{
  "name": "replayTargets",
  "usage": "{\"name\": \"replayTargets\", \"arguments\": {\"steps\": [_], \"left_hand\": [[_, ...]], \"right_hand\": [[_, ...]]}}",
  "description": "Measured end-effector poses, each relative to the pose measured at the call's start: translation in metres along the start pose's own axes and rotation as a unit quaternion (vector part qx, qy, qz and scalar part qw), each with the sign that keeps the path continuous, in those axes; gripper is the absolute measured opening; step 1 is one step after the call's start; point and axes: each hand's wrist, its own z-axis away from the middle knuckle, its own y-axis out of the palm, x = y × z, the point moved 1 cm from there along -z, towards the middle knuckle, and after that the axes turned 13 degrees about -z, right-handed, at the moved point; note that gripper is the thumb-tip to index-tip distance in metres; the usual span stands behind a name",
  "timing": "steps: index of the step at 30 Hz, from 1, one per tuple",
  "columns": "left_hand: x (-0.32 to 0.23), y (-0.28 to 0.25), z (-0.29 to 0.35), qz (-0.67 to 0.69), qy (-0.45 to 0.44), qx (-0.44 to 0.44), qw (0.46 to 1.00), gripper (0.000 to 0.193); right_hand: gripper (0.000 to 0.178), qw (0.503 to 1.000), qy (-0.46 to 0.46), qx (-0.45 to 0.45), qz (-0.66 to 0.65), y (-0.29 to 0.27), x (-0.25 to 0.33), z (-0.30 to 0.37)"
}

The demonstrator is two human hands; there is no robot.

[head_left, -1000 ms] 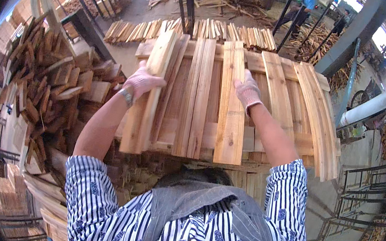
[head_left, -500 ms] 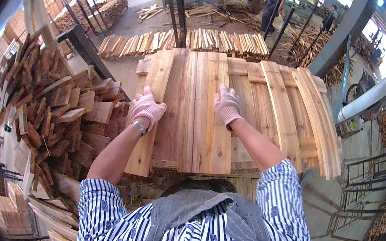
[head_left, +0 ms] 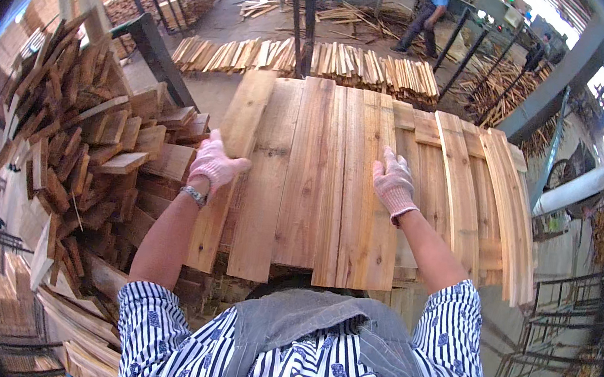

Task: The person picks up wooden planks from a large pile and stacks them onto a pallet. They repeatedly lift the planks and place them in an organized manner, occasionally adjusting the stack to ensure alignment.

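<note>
Flat wooden boards lie side by side in front of me. My left hand (head_left: 215,162), in a pale pink work glove, is at the left edge of the leftmost plank (head_left: 250,108). Its fingers run along that edge and its thumb reaches over the top face, gripping it. A wide board (head_left: 264,184) lies just right of this plank. Over the right edge of a narrow plank (head_left: 376,256) sits my right hand (head_left: 394,183), also gloved, fingers bent onto the wood; their undersides are hidden. Farther right, two loose planks (head_left: 458,191) (head_left: 513,220) lie on top of crosswise boards.
A jumbled heap of board offcuts (head_left: 110,137) rises close on my left. Beyond the boards, a row of short slats (head_left: 375,72) lies on the floor by dark upright posts (head_left: 308,25). A person in blue (head_left: 427,20) stands farther off. Metal racks (head_left: 563,315) stand at right.
My hands have moved farther apart. The leftmost plank has shifted left and tilted, showing more of the boards beside it. The narrow plank under my right hand has shifted right.
</note>
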Motion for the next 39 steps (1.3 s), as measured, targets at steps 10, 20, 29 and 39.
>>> {"name": "replayTargets", "arguments": {"steps": [10, 20, 29, 39], "left_hand": [[0.015, 0.042, -0.03, 0.069, -0.003, -0.026, 0.997, 0.079], [0.019, 0.039, -0.027, 0.169, 0.024, 0.005, 0.985, 0.079], [0.014, 0.061, -0.035, 0.017, 0.007, -0.075, 0.997, 0.069], [0.001, 0.063, -0.032, -0.054, -0.011, -0.083, 0.995, 0.066]], "right_hand": [[0.062, 0.998, 0.062, 0.03, 0.002, 0.0, 0.011, -0.001], [0.07, 0.996, 0.029, 0.075, -0.049, -0.035, 0.027, 0.008], [0.089, 0.966, 0.165, -0.022, 0.198, -0.16, -0.085, 0.029], [0.074, 0.98, 0.162, 0.063, 0.099, -0.129, -0.012, 0.03]]}}
